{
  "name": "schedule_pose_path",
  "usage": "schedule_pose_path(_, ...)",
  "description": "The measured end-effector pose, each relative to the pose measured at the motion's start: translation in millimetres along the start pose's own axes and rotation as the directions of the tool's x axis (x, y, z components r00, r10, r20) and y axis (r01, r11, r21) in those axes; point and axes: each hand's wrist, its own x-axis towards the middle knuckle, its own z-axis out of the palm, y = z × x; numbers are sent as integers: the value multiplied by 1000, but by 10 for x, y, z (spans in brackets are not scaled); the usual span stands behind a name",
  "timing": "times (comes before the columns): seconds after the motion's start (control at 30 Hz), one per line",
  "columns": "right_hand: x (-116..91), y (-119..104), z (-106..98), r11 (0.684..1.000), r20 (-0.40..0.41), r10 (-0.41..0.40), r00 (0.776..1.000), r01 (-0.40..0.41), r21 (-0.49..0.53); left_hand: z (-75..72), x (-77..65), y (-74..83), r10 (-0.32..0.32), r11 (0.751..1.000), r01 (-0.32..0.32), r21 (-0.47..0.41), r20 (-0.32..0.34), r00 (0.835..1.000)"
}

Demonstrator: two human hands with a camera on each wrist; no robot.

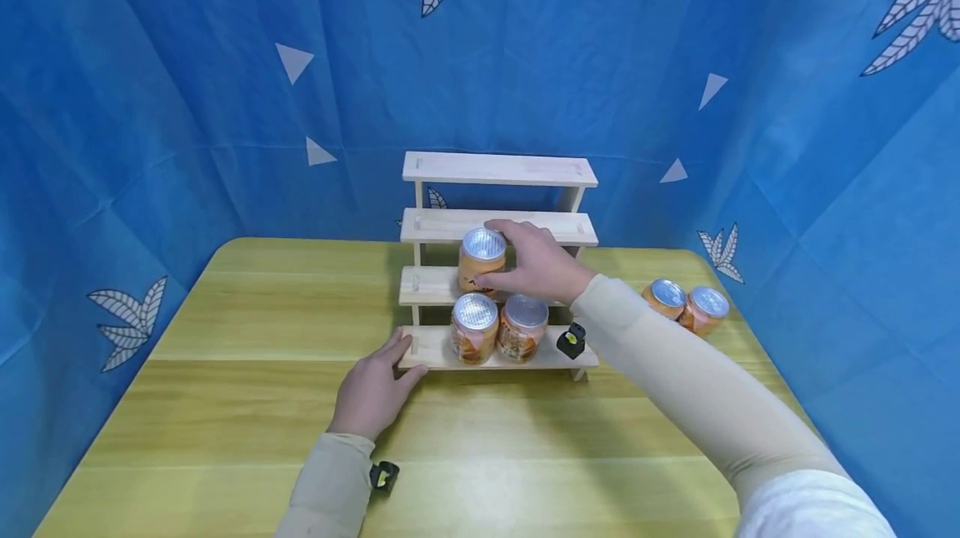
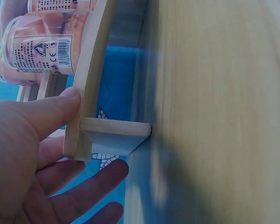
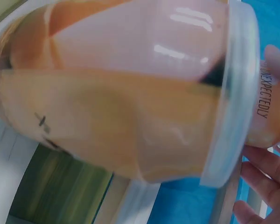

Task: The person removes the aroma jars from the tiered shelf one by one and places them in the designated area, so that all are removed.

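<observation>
My right hand point(image 1: 534, 259) grips an orange-printed can point(image 1: 480, 267) with a silver top, thumb and fingers on its sides, at the second step from the bottom. In the right wrist view, fingers lie around this can point(image 3: 267, 109), partly hidden behind a nearer can point(image 3: 130, 88). On the lowest step, two similar cans point(image 1: 475, 330) stand side by side in front of it. My left hand point(image 1: 373, 388) touches the left end of the pale wooden stepped rack point(image 1: 431, 346). Its thumb rests on the lowest board point(image 2: 86, 79), the other fingers spread loosely beside the end.
Two more cans point(image 1: 666, 296) stand close together on the wooden table point(image 1: 285, 305), right of the rack, partly behind my right sleeve. The upper two steps point(image 1: 498, 169) rise behind the held can. Blue printed cloth point(image 1: 525, 63) hangs behind and around the table.
</observation>
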Motion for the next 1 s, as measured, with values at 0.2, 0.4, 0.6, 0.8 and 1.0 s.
schedule_pose_path(0.2, -21, 1, -1, 998, -15, 50, 999, -50, 42, 17, 6, 14, -4, 1000, 4, 2, 7, 1000)
schedule_pose_path(0.4, -61, 45, -30, 994, -24, 54, 998, -52, 98, 24, 9, 23, -8, 1000, 8, 1, 15, 1000)
schedule_pose_path(0.6, -82, 59, -76, 995, -50, 47, 998, -42, 96, 8, 14, 33, -10, 1000, 10, -6, 18, 1000)
schedule_pose_path(0.8, -109, 109, -126, 993, -84, 47, 995, -38, 110, -19, -1, 24, -14, 1000, 14, -9, 21, 1000)
schedule_pose_path(1.0, -147, 204, -171, 991, -119, 39, 992, -24, 128, -31, 0, 11, -14, 1000, 14, -1, 22, 1000)
